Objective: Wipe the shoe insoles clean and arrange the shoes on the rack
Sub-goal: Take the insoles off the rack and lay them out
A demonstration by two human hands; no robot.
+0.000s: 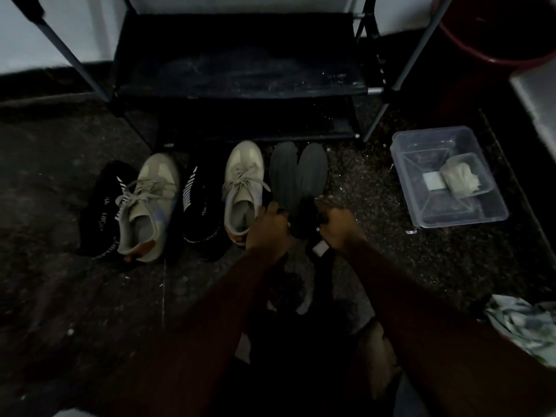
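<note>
Left hand [267, 230] and right hand [340, 227] gripping a dark cloth [304, 219] on the insoles [298, 176], we judge wiping underway, shoes [243, 188] not yet on the rack [240, 70].

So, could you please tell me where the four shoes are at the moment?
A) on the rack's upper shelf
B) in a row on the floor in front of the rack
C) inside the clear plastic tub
B: the black shoes and beige shoes alternate in a row on the floor in front of the rack.

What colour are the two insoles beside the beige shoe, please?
The insoles are dark grey; head view.
</note>
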